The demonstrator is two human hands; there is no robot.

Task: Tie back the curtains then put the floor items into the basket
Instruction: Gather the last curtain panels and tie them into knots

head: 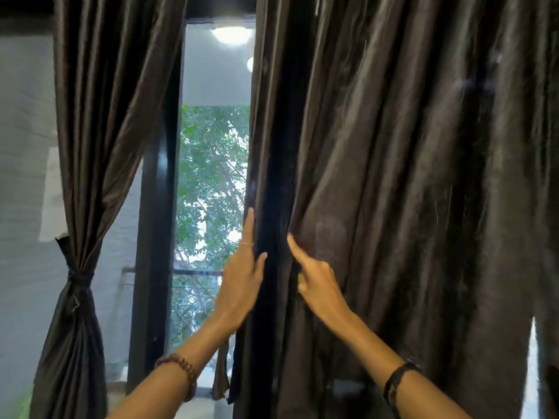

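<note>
1. Fingers point(250, 225) of the left hand point(242, 279) lie straight and flat along the inner edge of the right curtain point(408, 192), thumb spread onto the dark fold; they press the cloth and do not close on it.
2. Right hand point(317, 285) is loosely curled, its forefinger stretched out and touching a fold just beside the left hand. It grips nothing that I can see.
3. Both hands meet the right curtain at about mid-height, near its window-side edge. It hangs loose and full, covering the right part of the window point(211, 176).
4. Left curtain point(90, 131) is already gathered and bound by a tie point(79, 278) low at the left edge of the window, drawn against the wall point(24, 146).
5. Step in hand, as I judge it: gathering the right curtain, so the first half of the task is about half done.
6. Neither the basket nor the floor items are in view; the floor itself hardly shows.
7. Next move calls for sweeping the folds rightward into one bunch, closing both hands round it, and finding a tie for it. No tie for this side is visible, so its place cannot be told.
8. The cloth looks smooth and glossy, and folds may slip free unless the bunch is held firmly.
</note>
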